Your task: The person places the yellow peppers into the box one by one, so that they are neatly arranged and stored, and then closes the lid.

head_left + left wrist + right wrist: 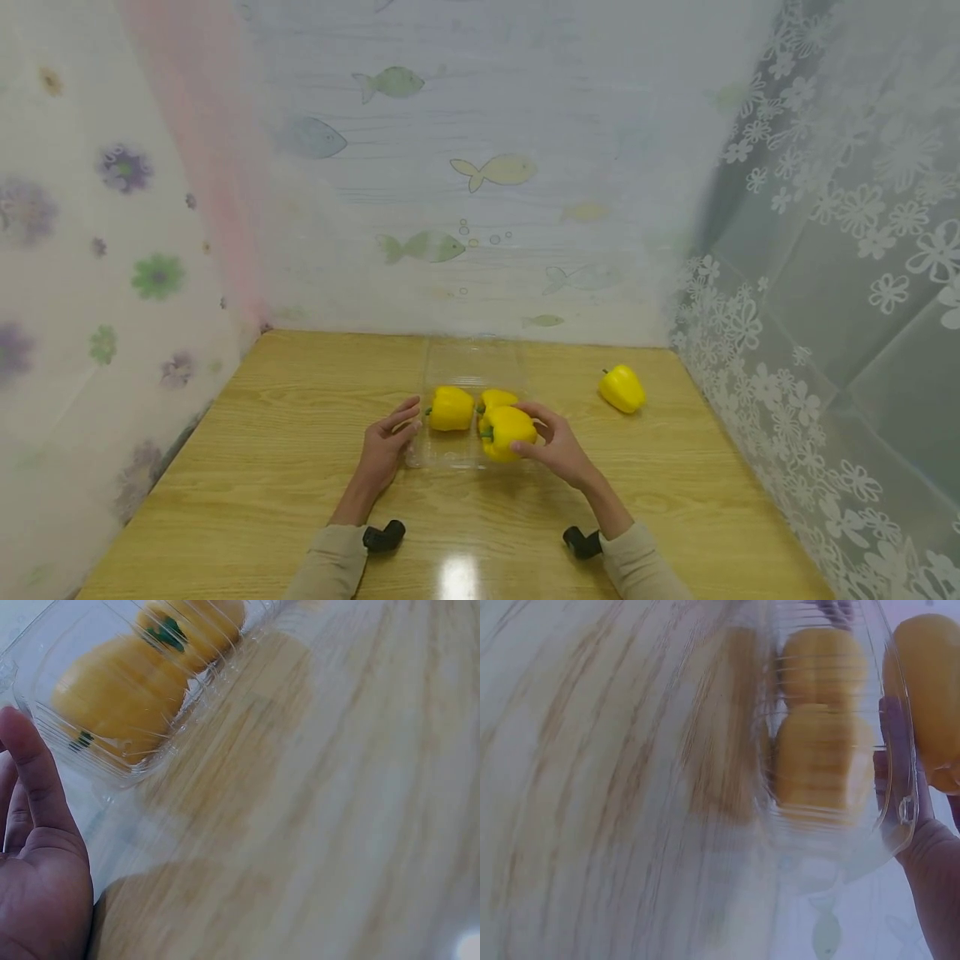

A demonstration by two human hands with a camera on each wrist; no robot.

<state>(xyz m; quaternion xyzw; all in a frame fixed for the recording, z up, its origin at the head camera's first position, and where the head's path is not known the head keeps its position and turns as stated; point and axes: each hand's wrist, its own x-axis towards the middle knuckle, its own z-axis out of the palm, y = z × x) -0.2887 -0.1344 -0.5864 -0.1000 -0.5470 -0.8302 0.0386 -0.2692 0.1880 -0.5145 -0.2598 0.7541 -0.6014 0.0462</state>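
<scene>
Two yellow bell peppers lie in a clear plastic container point(450, 458), one on its left point(451, 408) and one on its right, partly hidden behind a third. My right hand point(558, 450) holds that third yellow bell pepper point(510, 435) above the right side of the container, thumb in front and fingers behind. In the right wrist view this held pepper point(930, 690) is outside the container wall, level with its rim. My left hand point(386, 446) is at the container's left side, its fairly straight fingers point(34, 765) right at the corner.
Another yellow bell pepper point(622, 389) lies on the wooden table point(315, 400) at the back right. The container's clear lid point(474, 360) stands open toward the back. Patterned curtains point(487, 208) enclose the table on the back and both sides.
</scene>
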